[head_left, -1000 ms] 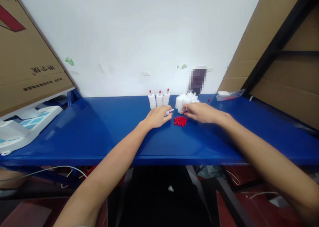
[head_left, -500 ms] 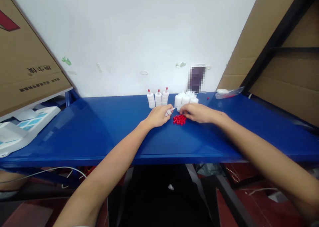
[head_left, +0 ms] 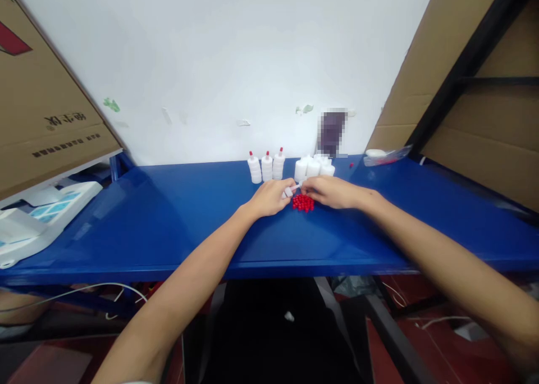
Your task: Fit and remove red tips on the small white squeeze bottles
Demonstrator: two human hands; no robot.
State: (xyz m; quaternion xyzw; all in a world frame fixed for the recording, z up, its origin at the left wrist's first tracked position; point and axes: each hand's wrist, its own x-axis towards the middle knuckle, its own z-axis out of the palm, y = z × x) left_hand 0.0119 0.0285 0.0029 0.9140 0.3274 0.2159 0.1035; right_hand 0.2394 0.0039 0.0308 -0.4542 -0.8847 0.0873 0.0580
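Note:
My left hand (head_left: 272, 197) is closed around a white squeeze bottle (head_left: 288, 192), its narrow nozzle pointing right and its body mostly hidden in the palm. At the nozzle tip, my right hand (head_left: 322, 191) has its fingers pinched together; whatever is between them is hidden. Just below both hands lies a pile of small red caps (head_left: 303, 203) on the blue table (head_left: 185, 221). Behind my left hand stand three white bottles (head_left: 266, 168) with red tips. A cluster of white bottles (head_left: 312, 169) without red tips stands behind my right hand.
A single red cap (head_left: 351, 165) lies toward the back right, near a clear plastic bag (head_left: 387, 156). A white device with blue panels (head_left: 50, 215) sits at the left end. Cardboard (head_left: 46, 92) flanks the left side, and a white wall (head_left: 210, 64) closes off the back.
The bottle's nozzle has tilted a little to the right, toward my right fingers. My right hand has risen slightly from the red caps and now meets the nozzle tip.

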